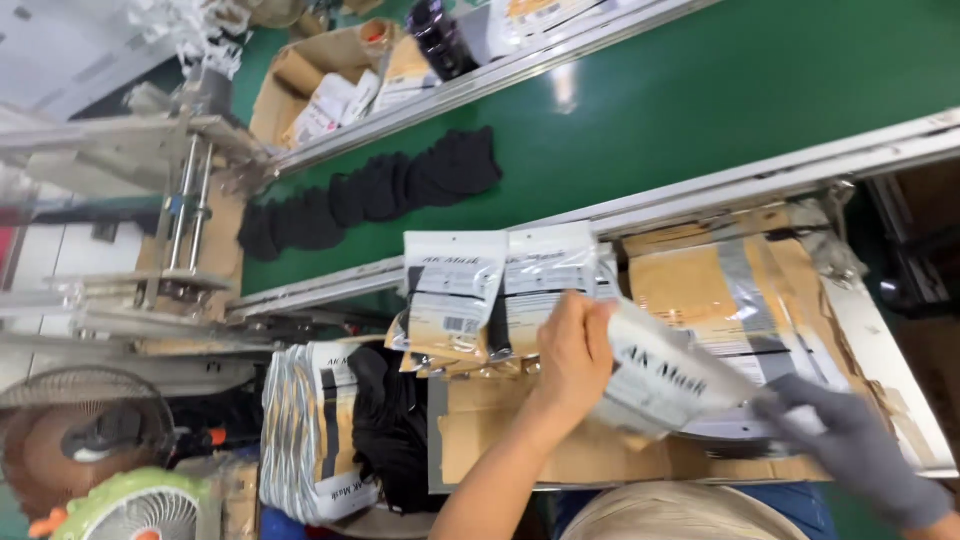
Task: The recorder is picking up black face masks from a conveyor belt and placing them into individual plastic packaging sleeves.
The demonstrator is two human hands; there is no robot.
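My left hand (573, 352), bare, grips one end of a white and silver mask pouch (662, 378) over a cardboard-covered bench (500, 445). My right hand (850, 445), in a grey glove, holds the pouch's other end at the lower right. The pouch lies tilted between the two hands. Just beyond my left hand, two filled pouches (455, 295) lean against the conveyor rail. A pile of loose black masks (392, 430) lies left of my forearm.
A green conveyor belt (700, 110) runs diagonally above, with a row of black masks (400, 185) on it. A stack of pouches (305, 435) stands at the lower left beside two fans (90, 440). A cardboard box (320, 85) with packets sits beyond the belt.
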